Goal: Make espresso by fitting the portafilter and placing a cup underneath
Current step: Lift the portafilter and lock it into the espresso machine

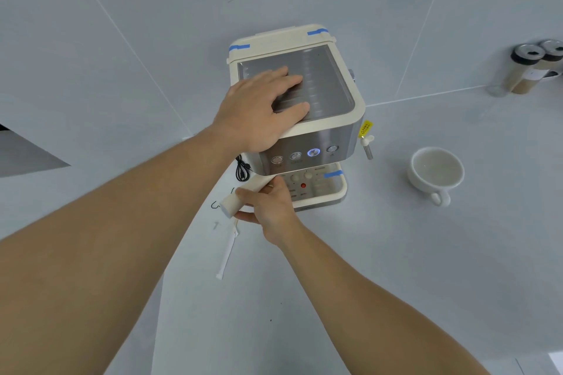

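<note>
Cream plastic and brushed steel made up the espresso machine, which stood on a pale grey counter against a tiled wall of the same grey. Farthest left, a loose white stick-like piece lay on the counter, and a coiled black cable sat by the machine's left flank. The left hand lay flat and open on the steel top tray, fingers spread, pressing down as if to brace the machine. Below it the right hand was closed around the cream handle of the portafilter, which angled up and in under the front of the machine; its basket end was hidden beneath the body, so whether it had seated could not be told. The portafilter looked stiff and probably nose-heavy at the metal end, and the handle's far end seemed the sensible place to hold it for turning force (the machine itself appeared light enough to slide, hence the bracing palm). One button on the front panel glowed blue. To the right, well apart from the drip tray, a white ceramic cup stood upright on the counter, empty so far as could be seen: smooth, breakable, best lifted by its handle, which faced the viewer. Farthest right, two capped jars stood by the wall.
</note>
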A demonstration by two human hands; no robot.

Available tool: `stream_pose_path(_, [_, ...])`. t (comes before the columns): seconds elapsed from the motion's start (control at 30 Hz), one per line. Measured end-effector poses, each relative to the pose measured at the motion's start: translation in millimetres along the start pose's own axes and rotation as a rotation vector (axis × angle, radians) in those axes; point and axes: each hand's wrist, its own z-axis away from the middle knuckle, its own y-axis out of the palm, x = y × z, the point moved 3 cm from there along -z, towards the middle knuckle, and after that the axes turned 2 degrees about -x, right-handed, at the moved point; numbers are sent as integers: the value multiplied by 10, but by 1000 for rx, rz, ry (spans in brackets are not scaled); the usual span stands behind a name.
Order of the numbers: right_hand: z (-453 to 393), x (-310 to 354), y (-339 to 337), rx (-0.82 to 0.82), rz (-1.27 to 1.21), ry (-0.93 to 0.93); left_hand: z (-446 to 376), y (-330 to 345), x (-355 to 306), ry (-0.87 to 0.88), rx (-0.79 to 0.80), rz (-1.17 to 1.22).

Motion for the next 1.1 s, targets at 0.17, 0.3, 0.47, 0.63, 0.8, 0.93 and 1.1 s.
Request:
stream_pose_path(0.17, [-36,20,71,-41,-27,-32,-4,7,9,7,-2,-9])
stream_pose_path(0.3, [-4,43,107,-21,-35,-36,-9,7,10,10,0,-11])
stream_pose_path(0.47, [109,53,-82,76,-5,-50,-8,0,12,4,-7,-2])
stream_pose_path(0.63, [241,82,-446,138,80,-39,-8,-2,9,11,-3,-14])
stream_pose_path(0.8, [327,88,-564,149,17,-11,83,25,-9,159,177,-130])
stream_pose_path(0.93, [390,37,-671,123,168,-18,187,94,18,226,253,-181])
stream_pose_path(1.1, [465,171,-854,207,352,55,240,95,12,270,275,-220])
